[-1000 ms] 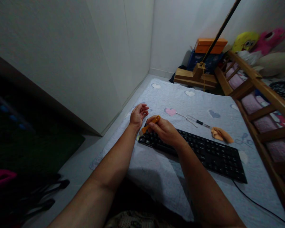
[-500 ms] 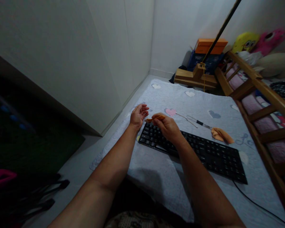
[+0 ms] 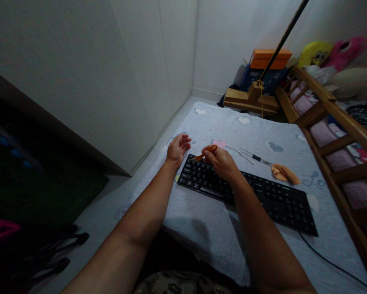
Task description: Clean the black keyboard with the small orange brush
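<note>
A black keyboard lies on a pale blue quilted mat with heart shapes. My right hand hovers over the keyboard's far left end, fingers closed on a small orange brush whose tip points down-left toward the keys. My left hand rests just left of the keyboard's corner, palm up, fingers loosely curled and apart, holding nothing.
Thin metal tools with a black grip and an orange cloth lie beyond the keyboard. A wooden bed rail runs along the right. Boxes and a wooden stand with a pole sit in the corner. White wall at left.
My right hand with the orange brush has shifted away and to the right, from the keyboard's near-left corner to its far-left edge. My left hand has stayed in place.
</note>
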Demonstrator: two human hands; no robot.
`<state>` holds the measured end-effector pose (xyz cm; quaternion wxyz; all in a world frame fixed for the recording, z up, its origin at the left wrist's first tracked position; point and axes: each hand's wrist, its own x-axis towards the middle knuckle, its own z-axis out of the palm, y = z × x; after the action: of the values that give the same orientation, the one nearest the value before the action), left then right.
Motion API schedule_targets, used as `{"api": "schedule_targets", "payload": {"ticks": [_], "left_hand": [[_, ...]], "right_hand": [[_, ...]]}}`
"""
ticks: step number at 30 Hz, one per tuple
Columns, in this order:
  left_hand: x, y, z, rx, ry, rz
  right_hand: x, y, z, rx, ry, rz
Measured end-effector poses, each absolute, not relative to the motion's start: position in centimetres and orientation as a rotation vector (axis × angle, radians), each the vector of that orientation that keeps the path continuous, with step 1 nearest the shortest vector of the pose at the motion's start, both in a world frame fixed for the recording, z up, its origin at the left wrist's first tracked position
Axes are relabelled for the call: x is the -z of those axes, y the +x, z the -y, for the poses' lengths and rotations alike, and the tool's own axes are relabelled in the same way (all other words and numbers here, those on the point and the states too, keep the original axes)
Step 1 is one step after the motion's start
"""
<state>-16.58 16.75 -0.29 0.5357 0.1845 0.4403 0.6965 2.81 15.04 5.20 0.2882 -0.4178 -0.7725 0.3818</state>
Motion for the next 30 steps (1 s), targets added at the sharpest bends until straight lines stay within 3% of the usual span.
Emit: {"api": "schedule_targets", "payload": {"ticks": [30], "left_hand": [[0.1,-16.3,-16.5,-1.562,0.47,-1.044]], "right_hand": [[-6.9,6.7,-16.3,-0.949,-1.239,2.143]]}}
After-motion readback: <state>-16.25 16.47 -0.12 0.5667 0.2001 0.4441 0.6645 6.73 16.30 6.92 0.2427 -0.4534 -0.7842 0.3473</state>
